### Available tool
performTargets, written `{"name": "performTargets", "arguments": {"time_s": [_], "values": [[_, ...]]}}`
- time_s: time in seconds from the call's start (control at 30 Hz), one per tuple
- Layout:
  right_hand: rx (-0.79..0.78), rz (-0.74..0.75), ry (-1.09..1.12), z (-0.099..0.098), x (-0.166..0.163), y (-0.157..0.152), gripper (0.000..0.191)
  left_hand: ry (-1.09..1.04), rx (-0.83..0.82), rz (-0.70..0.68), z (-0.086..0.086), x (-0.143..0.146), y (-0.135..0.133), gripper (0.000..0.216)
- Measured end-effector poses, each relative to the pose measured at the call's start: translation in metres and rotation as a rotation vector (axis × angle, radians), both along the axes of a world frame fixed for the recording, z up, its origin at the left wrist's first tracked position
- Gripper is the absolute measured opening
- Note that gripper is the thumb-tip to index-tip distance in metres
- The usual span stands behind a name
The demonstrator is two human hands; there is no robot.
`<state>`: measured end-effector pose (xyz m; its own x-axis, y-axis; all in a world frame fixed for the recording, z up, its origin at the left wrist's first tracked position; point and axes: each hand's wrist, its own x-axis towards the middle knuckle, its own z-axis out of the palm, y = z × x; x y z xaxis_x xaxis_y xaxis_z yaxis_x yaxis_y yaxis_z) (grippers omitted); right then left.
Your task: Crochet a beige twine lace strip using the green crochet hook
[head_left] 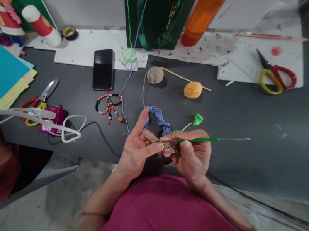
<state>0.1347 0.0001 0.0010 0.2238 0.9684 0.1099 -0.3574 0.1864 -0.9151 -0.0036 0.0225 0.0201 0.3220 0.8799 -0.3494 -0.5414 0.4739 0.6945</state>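
Between my two hands is a small piece of beige crochet work (171, 146). My left hand (136, 149) pinches its left edge between thumb and fingers, with the index finger raised and beige yarn running over it. In my right hand (193, 156) lies a crochet hook (199, 140) with a green grip, its left end at the stitches. A ball of beige yarn (155, 75) sits beyond, its strand leading toward my left hand. Just behind my hands are a blue-purple crocheted strip (159, 118) and a small green crocheted piece (198, 119).
A yellow yarn ball (193, 90) lies by a thin stick. Farther left are a phone (103, 69), a beaded bracelet (109, 104), scissors (48, 91) and a white cable (71, 132). Another pair of scissors (279, 76) lies right. A green bag (161, 9) stands behind.
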Motion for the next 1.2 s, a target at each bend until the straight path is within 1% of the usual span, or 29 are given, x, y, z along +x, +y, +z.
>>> {"name": "performTargets", "arguments": {"time_s": [0.1,0.2,0.27,0.37,0.47,0.63,0.7,0.73,0.87,0.97,1.07,1.13,1.2], "values": [[-0.038,0.022,-0.045,-0.001,-0.002,0.002,0.004,0.037,0.052,0.019,-0.001,0.004,-0.001,0.112],[-0.075,-0.027,-0.07,-0.003,-0.004,0.003,0.008,0.063,0.08,0.046,-0.001,0.005,-0.002,0.104],[-0.1,-0.054,-0.051,-0.002,-0.004,0.004,0.009,0.077,0.074,0.068,-0.002,0.005,-0.001,0.095],[-0.113,-0.03,-0.01,0.0,-0.005,0.006,0.007,0.086,0.066,0.09,-0.004,0.003,-0.001,0.086],[-0.129,-0.016,-0.013,0.001,-0.005,0.006,0.008,0.088,0.069,0.093,-0.006,0.002,-0.001,0.085],[-0.139,-0.068,-0.03,0.0,-0.005,0.006,0.015,0.084,0.06,0.091,-0.006,0.001,-0.001,0.08],[-0.142,-0.08,0.003,0.002,-0.005,0.007,0.016,0.085,0.066,0.091,-0.006,0.0,-0.001,0.084],[-0.149,-0.083,0.022,0.003,-0.005,0.008,0.016,0.086,0.063,0.094,-0.005,0.0,0.0,0.09],[-0.205,-0.074,0.054,0.005,-0.004,0.011,0.017,0.089,0.032,0.075,-0.003,-0.001,0.001,0.123],[-0.233,-0.033,0.07,0.004,-0.001,0.012,0.018,0.086,0.031,0.038,-0.002,-0.004,0.002,0.138],[-0.237,0.01,0.105,0.004,0.003,0.014,0.017,0.101,0.034,0.041,-0.001,-0.008,0.005,0.139],[-0.241,0.036,0.111,0.005,0.006,0.015,0.017,0.14,0.037,0.086,-0.001,-0.011,0.007,0.134],[-0.235,0.046,0.093,0.006,0.008,0.016,0.018,0.204,0.076,0.161,-0.002,-0.012,0.008,0.127]]}}
